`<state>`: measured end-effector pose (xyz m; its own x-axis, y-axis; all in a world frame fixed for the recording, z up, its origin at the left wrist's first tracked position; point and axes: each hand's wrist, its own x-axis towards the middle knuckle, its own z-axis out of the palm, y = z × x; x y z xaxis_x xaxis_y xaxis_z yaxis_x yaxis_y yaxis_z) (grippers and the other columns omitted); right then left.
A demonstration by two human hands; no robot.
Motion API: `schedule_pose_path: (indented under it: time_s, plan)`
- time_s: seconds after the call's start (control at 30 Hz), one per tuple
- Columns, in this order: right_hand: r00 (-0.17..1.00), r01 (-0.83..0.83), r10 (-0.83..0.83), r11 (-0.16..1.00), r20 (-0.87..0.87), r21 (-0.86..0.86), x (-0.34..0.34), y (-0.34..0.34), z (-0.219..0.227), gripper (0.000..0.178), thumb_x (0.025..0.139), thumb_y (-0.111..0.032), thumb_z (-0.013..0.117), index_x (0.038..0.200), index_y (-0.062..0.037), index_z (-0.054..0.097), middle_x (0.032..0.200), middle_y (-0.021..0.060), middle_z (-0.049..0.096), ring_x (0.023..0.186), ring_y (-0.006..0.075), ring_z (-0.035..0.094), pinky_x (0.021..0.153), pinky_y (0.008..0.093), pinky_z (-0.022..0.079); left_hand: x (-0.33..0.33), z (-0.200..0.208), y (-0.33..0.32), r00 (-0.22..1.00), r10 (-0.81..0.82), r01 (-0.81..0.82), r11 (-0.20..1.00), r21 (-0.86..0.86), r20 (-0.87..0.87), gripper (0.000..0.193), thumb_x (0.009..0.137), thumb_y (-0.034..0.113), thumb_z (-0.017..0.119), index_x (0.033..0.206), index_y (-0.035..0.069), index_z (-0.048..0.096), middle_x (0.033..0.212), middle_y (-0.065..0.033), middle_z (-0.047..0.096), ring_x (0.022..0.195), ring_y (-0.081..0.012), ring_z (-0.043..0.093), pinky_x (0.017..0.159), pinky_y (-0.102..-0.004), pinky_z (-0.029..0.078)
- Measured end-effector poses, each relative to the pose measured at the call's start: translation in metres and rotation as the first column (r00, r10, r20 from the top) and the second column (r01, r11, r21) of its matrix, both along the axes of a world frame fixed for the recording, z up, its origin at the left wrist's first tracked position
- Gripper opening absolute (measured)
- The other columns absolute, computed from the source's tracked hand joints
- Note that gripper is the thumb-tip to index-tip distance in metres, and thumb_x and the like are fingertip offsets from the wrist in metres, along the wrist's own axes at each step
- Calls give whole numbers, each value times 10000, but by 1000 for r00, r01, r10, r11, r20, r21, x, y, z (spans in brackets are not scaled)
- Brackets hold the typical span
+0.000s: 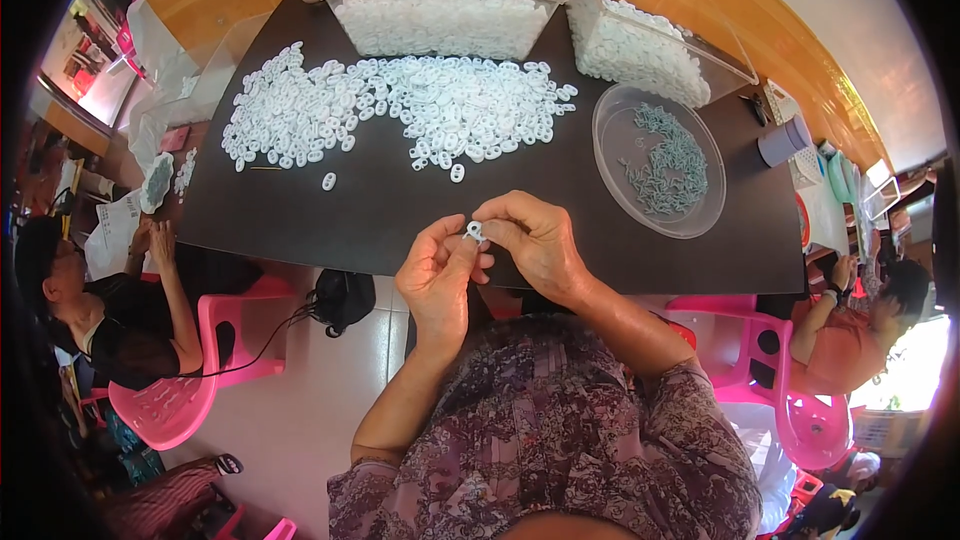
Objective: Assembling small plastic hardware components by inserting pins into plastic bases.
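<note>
Over the table's front edge, my left hand (438,265) and my right hand (537,242) meet fingertip to fingertip. Both pinch one small white plastic piece (474,230) with a round hole in it; its lower part is hidden by the fingers. Beyond my hands lie two merging heaps of small white oval two-hole pieces, a left heap (290,112) and a larger right heap (470,105). Single oval pieces (329,181) lie loose in front of them. To the right of my right hand, a round clear tray (612,155) holds many small thin grey-green parts, too small to name.
Two clear plastic bins, a left one (445,22) and a right one (640,48), stand at the back, full of white pieces. A grey-lilac cup (783,141) is at the right edge. Other people sit at left and right on pink chairs (165,410). A black bag (343,300) hangs left.
</note>
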<state>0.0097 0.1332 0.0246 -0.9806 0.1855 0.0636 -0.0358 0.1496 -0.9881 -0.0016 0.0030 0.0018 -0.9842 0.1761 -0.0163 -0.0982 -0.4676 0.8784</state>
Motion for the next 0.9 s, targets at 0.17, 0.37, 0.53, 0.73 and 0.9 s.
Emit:
schedule_pose_path:
  time_s: [0.17,0.37,0.53,0.73,0.9]
  plan:
    - [983,-39,82,968,-166,248,-1,8,-10,160,830,48,573,971,8,639,841,64,584,754,126,573,653,249,467,-4,6,-1,996,-73,76,996,-44,53,232,891,-21,538,1120,-60,550,813,-94,634,651,-127,609,546,-234,496]
    - [961,-12,109,935,-254,355,5,0,-3,239,776,55,616,1007,-4,636,902,84,588,787,164,558,661,274,475,-3,-2,1,1000,3,-4,998,55,23,228,884,-27,548,1106,-72,568,823,-97,638,655,-127,604,560,-239,501]
    - [921,84,129,856,-368,511,5,-1,-3,311,718,39,666,1024,-6,636,937,100,598,804,208,550,660,295,476,-2,5,6,995,69,-75,994,74,77,216,882,-28,551,1091,-74,575,813,-97,640,636,-125,598,580,-238,506]
    - [923,95,71,909,-377,405,5,2,-12,275,735,36,655,1006,-6,643,952,98,605,819,206,565,673,295,474,1,6,7,993,80,-88,992,93,81,218,881,-22,557,1087,-90,564,811,-104,646,627,-132,604,594,-242,513]
    - [924,101,56,919,-379,381,5,0,-13,241,743,42,647,979,-8,643,926,83,614,797,175,568,659,282,473,3,3,6,990,108,-116,989,90,94,234,880,-15,560,1099,-97,550,822,-108,651,641,-139,613,597,-248,521]
